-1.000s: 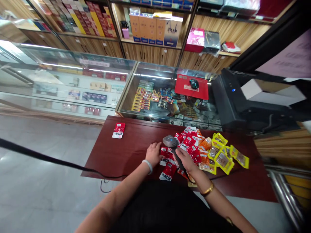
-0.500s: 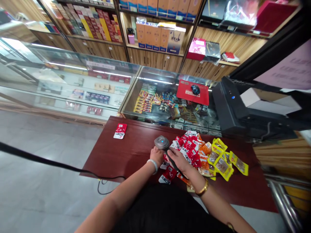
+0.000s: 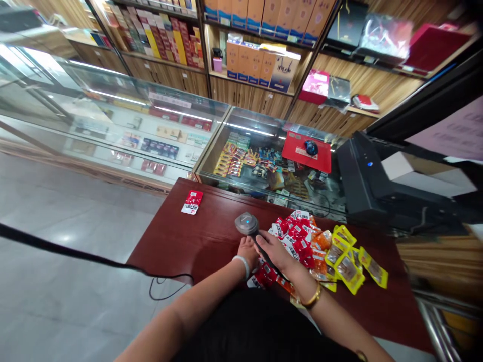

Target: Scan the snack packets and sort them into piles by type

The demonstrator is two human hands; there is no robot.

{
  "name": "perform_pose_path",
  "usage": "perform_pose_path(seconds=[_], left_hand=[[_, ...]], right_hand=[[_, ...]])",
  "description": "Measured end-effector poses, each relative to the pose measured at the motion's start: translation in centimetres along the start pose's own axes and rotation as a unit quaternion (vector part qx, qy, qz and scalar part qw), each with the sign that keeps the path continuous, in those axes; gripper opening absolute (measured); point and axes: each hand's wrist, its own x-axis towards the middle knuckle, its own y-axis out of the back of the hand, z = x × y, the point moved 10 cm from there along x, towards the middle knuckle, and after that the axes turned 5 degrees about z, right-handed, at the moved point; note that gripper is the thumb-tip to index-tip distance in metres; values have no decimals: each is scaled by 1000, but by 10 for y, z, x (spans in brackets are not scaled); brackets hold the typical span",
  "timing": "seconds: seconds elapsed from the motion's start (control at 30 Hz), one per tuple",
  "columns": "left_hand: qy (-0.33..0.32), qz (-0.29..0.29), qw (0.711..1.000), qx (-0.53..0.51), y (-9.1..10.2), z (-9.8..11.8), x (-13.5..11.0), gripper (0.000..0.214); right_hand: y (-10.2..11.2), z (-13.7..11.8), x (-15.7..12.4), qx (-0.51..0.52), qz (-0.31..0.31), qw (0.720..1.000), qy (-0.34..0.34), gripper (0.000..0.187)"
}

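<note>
Two glass display cases stand beyond one long red-brown table. At the right sits one black machine with one blue light. One red mat lies on the nearer case.

Two hands work over the table. The right hand has its fingers wrapped round the handle of one scanner, whose grey head hangs above the tabletop, just past the left hand. That left hand is partly hidden — whether it grips anything, I cannot tell.

The heap beside the right hand holds red packets and orange packets, too overlapped to count, plus at least four yellow packets. One lone red packet lies well apart, near the table's left end. Smallest come one dark mouse on the mat and two wrist bands — one white band, one gold bracelet.
</note>
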Motion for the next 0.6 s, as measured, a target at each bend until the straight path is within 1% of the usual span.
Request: perform_pose_path(seconds=[0.07,0.1,0.17,0.2,0.23,0.27,0.3,0.37,0.4,0.43,0.5,0.57,0.6], left_hand=[[29,6,999,-20,4,-10,-1,52],[53,3,998,-39,8,-20,-4,42],[115,6,989,-93,20,-50,-11,31],[151,23,980,-128,30,-69,-16,31],[189,61,966,-167,43,-91,-22,36],[230,116,943,-210,59,-114,-29,43],[271,162,913,-259,72,-138,-38,43],[339,211,841,-365,86,-176,-53,31],[362,224,804,-416,90,-189,-60,26],[376,236,768,-462,93,-199,-65,25],[381,264,701,-542,101,-209,-73,24],[371,284,643,-607,107,-211,-78,23],[367,289,618,-632,109,-210,-79,24]], right_hand=[[-2,7,-1,4,-4,1000,-6,49],[-3,10,-1,6,-7,1000,-9,49],[-4,17,-1,5,-11,1000,-18,48],[-5,19,-1,2,-13,1000,-23,49],[-7,21,1,-2,-15,1000,-27,50],[-10,22,3,-4,-19,999,-30,51],[-13,22,5,-6,-26,999,-30,52],[-21,21,11,-8,-42,999,-29,55],[-25,20,14,-11,-50,998,-29,56],[-30,20,17,-15,-56,998,-31,56],[-37,19,22,-27,-61,997,-36,56],[-45,19,26,-36,-72,996,-39,56],[-51,19,27,-40,-84,995,-39,56]])
